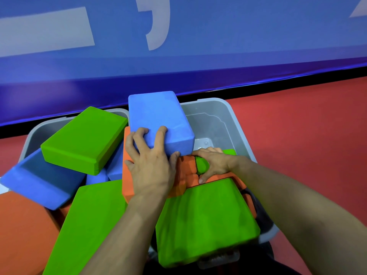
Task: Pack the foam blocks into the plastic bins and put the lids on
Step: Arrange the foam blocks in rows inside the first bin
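Two grey plastic bins stand side by side, the left bin point(31, 135) heaped with blocks and the right bin point(228, 120) partly filled. My left hand point(151, 165) grips the near end of a blue foam block point(158, 118) that lies across both bins. My right hand point(214, 163) curls round a small green block point(202, 165) pressed among orange blocks point(188, 175). A large green block point(206, 219) lies in the near part of the right bin. No lid shows in this view.
The left bin holds a green block point(83, 139), a blue block point(41, 183), an orange block point(21, 231) and another green one point(87, 225). A blue banner wall point(178, 46) rises right behind the bins. Red floor point(307, 126) spreads to the right.
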`<state>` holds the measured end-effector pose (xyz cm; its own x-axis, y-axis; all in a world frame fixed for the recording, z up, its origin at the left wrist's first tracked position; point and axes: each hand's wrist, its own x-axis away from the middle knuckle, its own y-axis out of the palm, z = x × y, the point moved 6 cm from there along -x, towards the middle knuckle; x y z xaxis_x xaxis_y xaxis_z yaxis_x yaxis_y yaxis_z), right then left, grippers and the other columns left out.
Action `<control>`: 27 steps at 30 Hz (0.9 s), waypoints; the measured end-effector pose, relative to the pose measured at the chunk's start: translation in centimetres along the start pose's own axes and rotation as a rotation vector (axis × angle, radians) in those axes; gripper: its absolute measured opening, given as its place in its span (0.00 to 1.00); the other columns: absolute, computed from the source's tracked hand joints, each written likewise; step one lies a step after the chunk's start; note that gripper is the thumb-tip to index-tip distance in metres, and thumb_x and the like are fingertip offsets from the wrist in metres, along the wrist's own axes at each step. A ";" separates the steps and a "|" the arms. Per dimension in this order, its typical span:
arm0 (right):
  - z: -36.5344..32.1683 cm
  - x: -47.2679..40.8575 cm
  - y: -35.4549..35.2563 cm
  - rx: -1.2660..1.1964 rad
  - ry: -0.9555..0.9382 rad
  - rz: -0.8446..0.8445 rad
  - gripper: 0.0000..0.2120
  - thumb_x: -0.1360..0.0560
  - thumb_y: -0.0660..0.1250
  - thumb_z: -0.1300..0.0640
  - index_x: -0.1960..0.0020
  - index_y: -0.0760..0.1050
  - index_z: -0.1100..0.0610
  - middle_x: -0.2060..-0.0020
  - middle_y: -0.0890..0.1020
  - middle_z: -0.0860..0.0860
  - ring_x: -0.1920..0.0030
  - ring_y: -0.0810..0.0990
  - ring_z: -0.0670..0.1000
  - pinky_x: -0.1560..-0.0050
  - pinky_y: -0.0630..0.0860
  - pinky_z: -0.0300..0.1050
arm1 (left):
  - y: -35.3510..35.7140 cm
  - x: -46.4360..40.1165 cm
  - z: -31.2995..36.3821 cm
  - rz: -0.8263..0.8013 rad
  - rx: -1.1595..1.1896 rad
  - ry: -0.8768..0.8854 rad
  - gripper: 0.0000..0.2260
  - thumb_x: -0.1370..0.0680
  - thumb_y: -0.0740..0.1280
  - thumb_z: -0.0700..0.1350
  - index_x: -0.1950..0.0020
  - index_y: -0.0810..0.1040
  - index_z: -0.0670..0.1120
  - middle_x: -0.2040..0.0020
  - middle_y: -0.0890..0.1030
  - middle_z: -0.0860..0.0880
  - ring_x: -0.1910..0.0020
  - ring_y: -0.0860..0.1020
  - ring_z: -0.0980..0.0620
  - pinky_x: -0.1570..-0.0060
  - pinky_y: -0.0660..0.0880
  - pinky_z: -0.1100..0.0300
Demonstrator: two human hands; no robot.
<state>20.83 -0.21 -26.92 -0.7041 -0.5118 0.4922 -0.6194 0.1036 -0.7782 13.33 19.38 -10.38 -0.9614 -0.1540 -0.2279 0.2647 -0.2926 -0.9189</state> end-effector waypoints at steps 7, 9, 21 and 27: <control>-0.4 0.0 -0.3 0.018 -0.016 0.027 0.51 0.40 0.76 0.28 0.23 0.58 0.39 0.28 0.68 0.45 0.28 0.64 0.54 0.27 0.58 0.56 | 0.0 0.1 0.1 0.004 0.007 0.000 0.30 0.28 0.74 0.57 0.29 0.69 0.56 0.29 0.60 0.44 0.28 0.56 0.39 0.37 0.69 0.38; -0.2 0.0 0.1 0.025 -0.027 0.028 0.51 0.39 0.74 0.28 0.22 0.57 0.39 0.24 0.65 0.45 0.25 0.61 0.54 0.25 0.54 0.56 | 0.0 0.0 0.1 -0.001 0.011 0.000 0.30 0.28 0.74 0.57 0.29 0.70 0.56 0.29 0.61 0.43 0.28 0.56 0.39 0.36 0.68 0.38; -9.2 4.2 -4.8 -1.572 0.228 0.174 0.30 0.26 0.62 0.29 0.33 0.77 0.46 0.41 0.85 0.48 0.38 0.81 0.51 0.33 0.72 0.53 | -1.0 -0.3 -1.1 -0.024 0.140 0.015 0.33 0.33 0.78 0.60 0.31 0.73 0.55 0.32 0.64 0.41 0.32 0.60 0.38 0.34 0.65 0.45; -11.9 5.7 -7.1 -1.427 0.354 0.311 0.28 0.32 0.75 0.34 0.40 0.80 0.52 0.46 0.86 0.49 0.44 0.84 0.51 0.35 0.76 0.53 | -1.5 -0.4 -2.6 -0.049 0.225 0.015 0.40 0.35 0.79 0.59 0.26 0.69 0.55 0.31 0.64 0.41 0.31 0.59 0.40 0.30 0.64 0.39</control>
<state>17.06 6.25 -13.98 -0.7835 -0.1079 0.6119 -0.0944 0.9940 0.0543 13.15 22.34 -9.75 -0.9741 -0.1210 -0.1909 0.2259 -0.5028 -0.8343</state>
